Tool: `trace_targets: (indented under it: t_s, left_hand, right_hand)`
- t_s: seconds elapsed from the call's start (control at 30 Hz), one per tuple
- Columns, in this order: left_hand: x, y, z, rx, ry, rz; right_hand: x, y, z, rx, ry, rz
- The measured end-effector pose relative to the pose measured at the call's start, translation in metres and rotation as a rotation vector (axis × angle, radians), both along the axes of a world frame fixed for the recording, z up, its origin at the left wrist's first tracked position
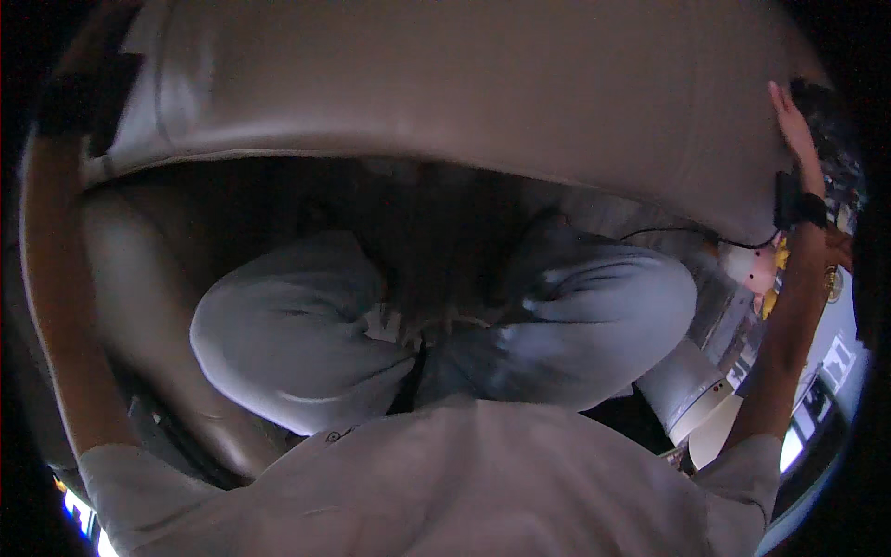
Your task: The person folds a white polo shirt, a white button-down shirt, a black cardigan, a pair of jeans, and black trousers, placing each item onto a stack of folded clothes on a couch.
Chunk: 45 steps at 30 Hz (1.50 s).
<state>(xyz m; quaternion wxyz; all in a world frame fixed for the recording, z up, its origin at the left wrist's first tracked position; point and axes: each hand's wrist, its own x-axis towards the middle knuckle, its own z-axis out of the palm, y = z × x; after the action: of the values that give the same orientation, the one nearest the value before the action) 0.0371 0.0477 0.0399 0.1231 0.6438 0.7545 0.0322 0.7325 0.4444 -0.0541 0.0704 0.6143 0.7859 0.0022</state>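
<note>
A broad beige cushioned piece with a smooth leather-like cover (445, 84) fills the upper part of the head view, a seam running down near each side. My arms reach out around both of its sides. My right hand (794, 125) lies flat along its right edge, fingers stretched out; a black strap with a small dark device (789, 200) is on that wrist. My left hand (102, 32) is at its far left corner, dim and mostly lost in shadow, so its fingers cannot be made out. Another black strap (70, 102) is on the left wrist.
My bent knees (288, 325) are below the cushioned piece, over a dark gap. A beige padded surface (148, 288) stands at the left. To the right are a pink and yellow toy (754, 269), a black cable (664, 230) and a white container (682, 390).
</note>
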Motion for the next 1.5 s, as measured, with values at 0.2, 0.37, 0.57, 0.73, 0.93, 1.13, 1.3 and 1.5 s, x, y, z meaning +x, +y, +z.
trace_targets:
  t_s: [0.2,0.37,0.57,0.73,0.93,1.13,1.3,1.5]
  left_hand:
    - [-0.018,0.037,-0.048,-0.349,0.153,-0.138]
    - [0.009,-0.002,-0.019,-0.178,-0.023,-0.132]
    - [0.013,-0.037,-0.03,-0.097,0.023,-0.047]
    - [0.03,-0.035,-0.026,-0.075,0.073,0.015]
    - [0.032,-0.056,-0.035,0.133,-0.048,-0.005]
    - [0.014,-0.06,-0.023,0.121,-0.017,-0.129]
    - [-0.007,-0.032,-0.006,0.123,0.103,-0.065]
    - [-0.057,0.049,-0.016,0.697,0.008,-0.006]
  right_hand:
    - [-0.069,-0.094,0.024,-0.088,-0.081,0.029]
    - [-0.115,-0.202,0.077,-0.213,0.117,0.104]
    - [-0.123,-0.251,0.081,-0.244,0.28,0.169]
    - [-0.143,-0.281,0.086,-0.209,0.134,0.091]
    - [-0.146,-0.282,0.113,-0.266,0.118,0.16]
    - [-0.142,-0.278,0.094,-0.112,0.177,0.203]
    - [-0.143,-0.306,0.094,-0.118,0.237,0.088]
    - [-0.143,-0.289,0.09,-0.157,0.184,0.047]
